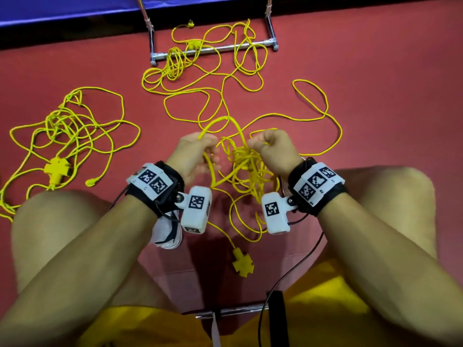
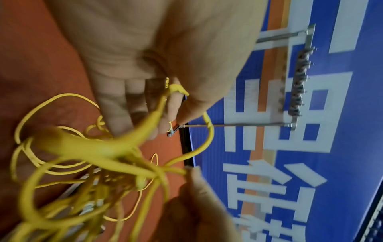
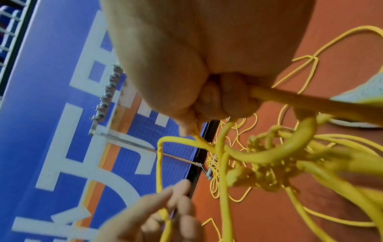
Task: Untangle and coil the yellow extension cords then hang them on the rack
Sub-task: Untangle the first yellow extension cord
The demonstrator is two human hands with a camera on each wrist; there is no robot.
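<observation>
A tangled yellow extension cord [image 1: 246,166] hangs between my hands above the red floor. My left hand [image 1: 204,149] pinches a strand of it between thumb and forefinger [image 2: 176,91], and a loop arches from there towards the right hand. My right hand [image 1: 261,144] is a fist curled round other strands of the same cord [image 3: 269,96]. The knot [image 3: 265,173] dangles below it. This cord's cross-shaped socket [image 1: 242,264] lies on the floor between my knees. The rack's hook bar [image 2: 298,85] stands up against the blue banner.
A second yellow cord with its socket [image 1: 56,170] lies piled at the left. A third cord [image 1: 193,45] is draped over the rack's metal base bar [image 1: 225,48] at the back. My bare knees flank the hands. A black cable [image 1: 288,276] runs near my lap.
</observation>
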